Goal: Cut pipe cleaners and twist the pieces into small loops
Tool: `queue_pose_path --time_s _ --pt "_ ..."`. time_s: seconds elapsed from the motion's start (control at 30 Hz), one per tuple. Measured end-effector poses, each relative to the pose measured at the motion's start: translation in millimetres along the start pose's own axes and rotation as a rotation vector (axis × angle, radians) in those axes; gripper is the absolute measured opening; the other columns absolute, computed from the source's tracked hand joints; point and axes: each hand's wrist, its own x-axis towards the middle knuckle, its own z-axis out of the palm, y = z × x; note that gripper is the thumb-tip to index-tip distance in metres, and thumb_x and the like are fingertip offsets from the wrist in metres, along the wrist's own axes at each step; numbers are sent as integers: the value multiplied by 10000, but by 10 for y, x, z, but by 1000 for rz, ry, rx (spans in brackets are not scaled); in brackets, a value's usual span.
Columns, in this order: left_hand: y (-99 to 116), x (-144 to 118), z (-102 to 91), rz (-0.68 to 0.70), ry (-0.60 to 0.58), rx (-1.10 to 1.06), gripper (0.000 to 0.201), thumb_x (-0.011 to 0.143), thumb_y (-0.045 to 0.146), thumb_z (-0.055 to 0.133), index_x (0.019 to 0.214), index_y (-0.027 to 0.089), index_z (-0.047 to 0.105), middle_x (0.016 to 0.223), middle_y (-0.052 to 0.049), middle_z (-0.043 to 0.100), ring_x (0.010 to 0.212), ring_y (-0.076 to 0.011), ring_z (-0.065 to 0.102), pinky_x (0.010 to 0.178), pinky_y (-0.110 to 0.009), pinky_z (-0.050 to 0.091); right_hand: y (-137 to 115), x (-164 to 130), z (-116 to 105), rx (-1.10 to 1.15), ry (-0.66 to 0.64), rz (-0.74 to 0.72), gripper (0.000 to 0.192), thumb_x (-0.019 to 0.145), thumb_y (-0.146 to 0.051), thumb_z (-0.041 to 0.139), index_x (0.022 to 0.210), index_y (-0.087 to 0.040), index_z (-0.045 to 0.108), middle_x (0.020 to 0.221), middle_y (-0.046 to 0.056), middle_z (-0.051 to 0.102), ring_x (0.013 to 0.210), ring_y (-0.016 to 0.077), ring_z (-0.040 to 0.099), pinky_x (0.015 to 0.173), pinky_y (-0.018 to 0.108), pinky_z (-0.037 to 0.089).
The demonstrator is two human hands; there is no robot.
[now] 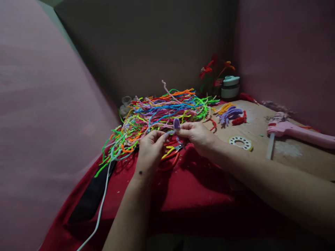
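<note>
My left hand (151, 148) and my right hand (196, 135) meet over the red cloth (199, 184), both pinching one lilac pipe cleaner (176, 124). Its folded loop sticks up between my right fingertips, and its tail runs left to my left fingers. Just behind my hands lies a big heap of many-coloured pipe cleaners (162, 111). Red-handled cutters (171, 157) lie on the cloth under my hands.
A pink glue gun (295, 130) lies at the right on the wooden table (293, 153). A white ring-shaped tape roll (240, 142), short purple, yellow and red pieces (231, 115), a white jar (230, 87), pipe-cleaner flowers (209, 69) and a white cable (101, 209) are nearby. Pink walls close both sides.
</note>
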Motion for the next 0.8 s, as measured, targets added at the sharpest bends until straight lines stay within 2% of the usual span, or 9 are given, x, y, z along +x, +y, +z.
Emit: queue_pose_path --time_s 0.07,0.1,0.17,0.27,0.47,0.67,0.8 --pt "-1 15 -14 -201 -141 -237 269 650 356 724 770 143 613 556 25 546 401 -49 419 391 -170 290 3 3 5 54 30 -20 297 552 -364 757 614 -123 596 522 -27 532 456 55 385 481 230 299" --pt "-4 19 -15 -257 -209 -319 285 637 343 743 788 135 620 557 23 545 413 -46 438 395 -160 301 0 -2 14 69 45 -32 306 541 -365 764 612 -122 594 520 -28 533 460 56 390 485 229 308" --pt "-7 22 -1 -310 -310 -420 275 642 313 750 792 119 626 566 16 546 437 -38 460 410 -145 322 -12 -23 41 89 50 -35 320 535 -373 769 601 -125 578 508 -33 524 462 60 403 488 227 326" --pt "-10 22 41 -312 -381 -461 235 666 278 731 778 111 610 588 -3 578 413 -18 419 399 -136 295 -26 -65 80 83 21 -22 334 560 -405 747 601 -135 556 515 -29 522 464 71 428 491 233 347" --pt "-8 11 113 -317 -425 -460 242 657 282 722 793 162 562 445 66 460 340 -18 281 355 -148 188 -17 -105 88 -123 72 -147 279 671 -385 647 583 -143 540 558 -16 504 537 86 442 550 235 357" --pt "18 -38 181 -252 -412 -301 295 632 353 723 758 158 542 438 77 439 320 -15 266 341 -155 176 31 -74 91 -58 122 -131 314 647 -430 628 569 -161 487 543 -37 447 497 75 378 490 234 301" --pt "27 -65 154 -246 -412 -218 280 667 359 694 703 171 490 457 72 466 311 -21 292 331 -158 184 40 -43 71 -51 156 -127 318 647 -418 629 550 -167 459 509 -57 403 485 66 322 482 241 256"
